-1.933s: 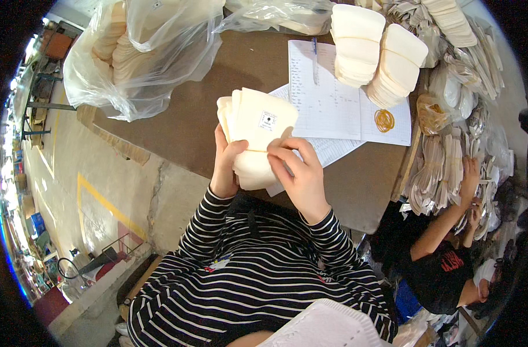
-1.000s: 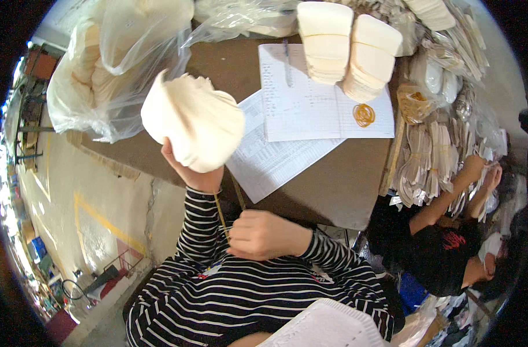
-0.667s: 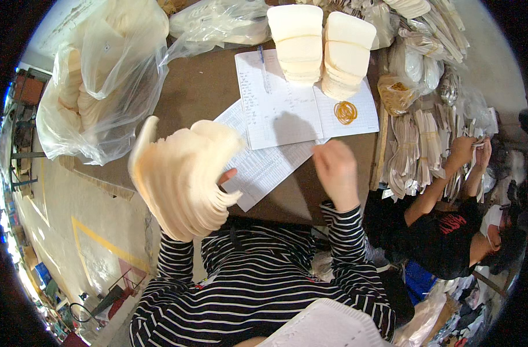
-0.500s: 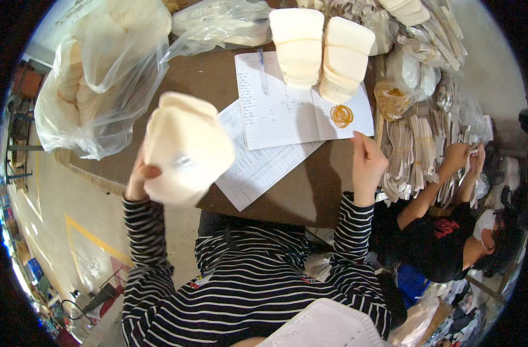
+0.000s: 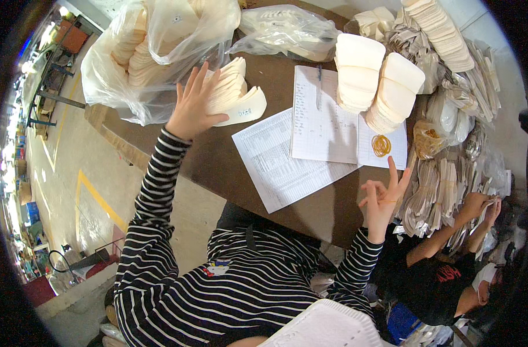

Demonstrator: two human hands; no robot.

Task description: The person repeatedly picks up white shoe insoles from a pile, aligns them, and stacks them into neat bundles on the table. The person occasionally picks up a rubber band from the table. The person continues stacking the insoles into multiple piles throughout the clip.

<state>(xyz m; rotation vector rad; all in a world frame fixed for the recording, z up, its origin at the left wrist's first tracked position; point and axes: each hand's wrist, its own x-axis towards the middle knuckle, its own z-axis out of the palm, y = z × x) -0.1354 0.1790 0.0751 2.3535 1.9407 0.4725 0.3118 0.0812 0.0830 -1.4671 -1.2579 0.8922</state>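
Observation:
A fanned stack of cream flat pieces with rounded ends point(image 5: 245, 107) lies on the table beside a clear plastic bag. My left hand point(image 5: 194, 107) is at the stack's left side, fingers spread; whether it touches the pieces is hard to tell. In front of the notebook, my right hand point(image 5: 384, 199) has its index and middle fingers stretched out and the others partly bent. A thin yellowish rubber band point(image 5: 387, 202) appears to loop around its fingers. Just beyond that hand, a coil of rubber bands point(image 5: 381, 146) rests on the open notebook point(image 5: 324, 136).
Two banded cream stacks point(image 5: 359, 72) stand on the notebook, which overlaps a printed sheet point(image 5: 264, 168). The large plastic bag point(image 5: 108, 87) holds more pieces. Bundled strips point(image 5: 428, 194) crowd the right side, where a co-worker's hands point(image 5: 482, 205) are busy.
My left hand has let go of the cream stack, now lying farther back by the bag. My right hand has gone from closed to fingers apart, a band now showing. The view has shifted.

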